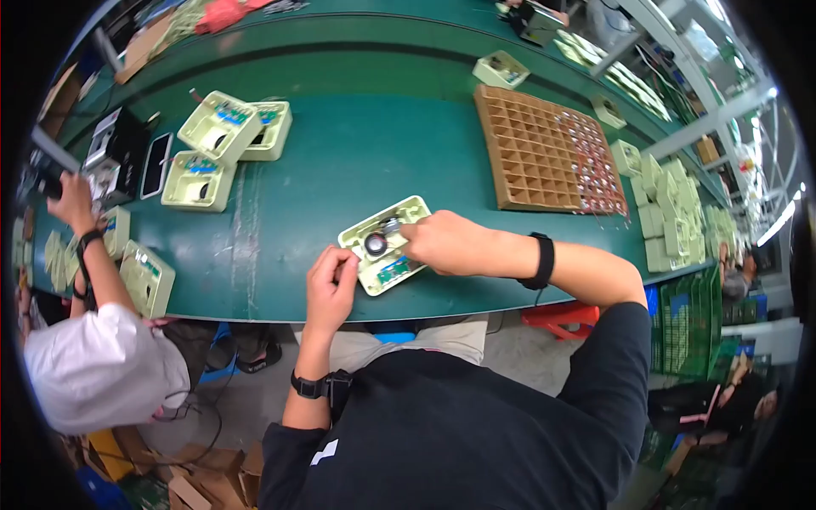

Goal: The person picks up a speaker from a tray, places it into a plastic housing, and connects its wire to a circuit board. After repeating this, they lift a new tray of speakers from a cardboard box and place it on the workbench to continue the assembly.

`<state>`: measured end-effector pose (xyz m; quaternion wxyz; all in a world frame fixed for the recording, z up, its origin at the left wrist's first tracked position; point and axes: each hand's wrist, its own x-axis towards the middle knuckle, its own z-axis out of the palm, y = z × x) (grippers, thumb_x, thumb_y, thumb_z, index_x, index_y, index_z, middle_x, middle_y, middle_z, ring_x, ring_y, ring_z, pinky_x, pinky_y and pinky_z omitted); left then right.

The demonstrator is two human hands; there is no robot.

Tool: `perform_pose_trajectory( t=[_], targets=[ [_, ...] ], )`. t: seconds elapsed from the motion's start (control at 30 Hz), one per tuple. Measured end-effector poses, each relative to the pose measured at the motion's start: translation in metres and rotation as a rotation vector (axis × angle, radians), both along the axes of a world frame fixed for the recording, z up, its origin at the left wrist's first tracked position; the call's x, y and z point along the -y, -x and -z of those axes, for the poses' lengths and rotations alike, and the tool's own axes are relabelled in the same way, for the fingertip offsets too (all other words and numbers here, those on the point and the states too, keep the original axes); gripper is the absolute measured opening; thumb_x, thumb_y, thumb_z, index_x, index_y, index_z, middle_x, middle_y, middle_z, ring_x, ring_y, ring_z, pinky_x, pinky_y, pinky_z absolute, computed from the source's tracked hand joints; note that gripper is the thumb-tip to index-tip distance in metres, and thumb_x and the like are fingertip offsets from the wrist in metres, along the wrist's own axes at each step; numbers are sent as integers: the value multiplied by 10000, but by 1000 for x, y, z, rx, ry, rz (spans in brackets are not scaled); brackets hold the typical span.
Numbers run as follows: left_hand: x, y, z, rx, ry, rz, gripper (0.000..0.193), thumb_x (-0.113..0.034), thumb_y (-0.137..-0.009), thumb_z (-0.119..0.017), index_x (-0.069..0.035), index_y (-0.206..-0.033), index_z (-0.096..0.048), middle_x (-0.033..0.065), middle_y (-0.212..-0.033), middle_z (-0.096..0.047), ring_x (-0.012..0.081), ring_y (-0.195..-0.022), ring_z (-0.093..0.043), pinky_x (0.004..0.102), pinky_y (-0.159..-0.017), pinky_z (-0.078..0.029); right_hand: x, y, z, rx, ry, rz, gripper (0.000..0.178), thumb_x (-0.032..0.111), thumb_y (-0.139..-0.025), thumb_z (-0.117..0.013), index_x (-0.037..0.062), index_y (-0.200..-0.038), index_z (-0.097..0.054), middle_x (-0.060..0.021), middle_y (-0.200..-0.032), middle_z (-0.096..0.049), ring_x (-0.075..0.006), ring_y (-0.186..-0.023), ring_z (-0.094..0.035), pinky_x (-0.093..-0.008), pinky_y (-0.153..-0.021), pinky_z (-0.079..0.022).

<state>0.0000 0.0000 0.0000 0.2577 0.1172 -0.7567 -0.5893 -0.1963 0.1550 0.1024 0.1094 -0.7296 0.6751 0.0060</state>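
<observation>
A pale green plastic housing point(413, 207) lies tilted on the green table in front of me, its hollow side up. Inside it are a round dark speaker point(376, 245) and a small green circuit board point(393, 272). My left hand point(331, 287) grips the housing's left edge with curled fingers and thumb. From the right, my right hand point(449, 243) reaches into the housing beside the speaker, fingers closed and pressed together. A small greyish part point(391, 226) shows by those fingertips; whether they hold it is hidden.
A divided cardboard tray point(534, 153), partly filled with small wired parts, lies at the right. Beyond it stand stacked pale housings point(671, 212). Several housings with boards point(223, 127) sit at the left, near a phone point(156, 166) and a co-worker's hand point(75, 204).
</observation>
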Motion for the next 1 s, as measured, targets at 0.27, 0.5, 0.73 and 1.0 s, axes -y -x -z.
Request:
perform_pose_trajectory(
  t=[0.27, 0.5, 0.73, 1.0],
  targets=[
    [6, -3, 21, -11, -60, -30, 103, -78, -1052, -582, -2, -986, -605, -13, -891, -517, 66, -775, -450, 223, -681, -357, 7, -5, 3, -56, 99, -18, 61, 73, -746, -726, 14, -747, -712, -186, -986, -707, -347, -813, -745, -438, -661, -606],
    [41, 9, -20, 21, -14, -45, 236, -84, -1056, -583, -16, -1282, -570, -39, -858, -480, 51, -764, -425, 210, -680, -347, 20, 4, 18, 2, 136, 87, 81, 114, -762, -745, 41, -795, -734, -157, -997, -711, -360, -861, -739, -460, -690, -595],
    [158, 53, -72, 237, 377, -498, 635, -284, -1001, -687, -50, -1538, -443, 48, -723, -630, 100, -653, -580, 251, -631, -456, -17, 1, 2, 341, -2, 60, 348, 345, -785, -831, 74, -972, -717, -130, -1033, -656, -344, -966, -692, -483, -805, -562],
    [201, 63, -57, 592, 453, -533, 626, -408, -974, -690, -28, -1439, -513, 159, -832, -730, 276, -650, -737, 397, -639, -555, 38, 94, 27, 25, 783, 448, 452, 348, -784, -862, 68, -1090, -682, -157, -1110, -615, -369, -1049, -616, -459, -869, -544]
  ],
)
